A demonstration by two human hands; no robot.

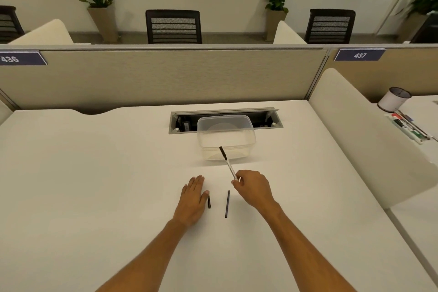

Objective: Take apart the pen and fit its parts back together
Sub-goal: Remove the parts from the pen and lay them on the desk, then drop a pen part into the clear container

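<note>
My right hand (pixel 254 188) pinches the near end of a pen barrel (pixel 228 163), white with a black far end, which points up and away toward the clear tub. A thin dark refill (pixel 227 204) lies on the white desk (pixel 94 173) between my hands. A short black pen piece (pixel 209 202) lies just right of my left thumb. My left hand (pixel 193 197) rests flat on the desk, fingers together, holding nothing.
A clear plastic tub (pixel 226 136) stands beyond the pen, in front of an open cable tray (pixel 225 119). A beige partition (pixel 154 76) closes the back of the desk. A curved white divider (pixel 369 144) borders the right side, with a pen cup (pixel 393 99) and markers (pixel 410 127) beyond.
</note>
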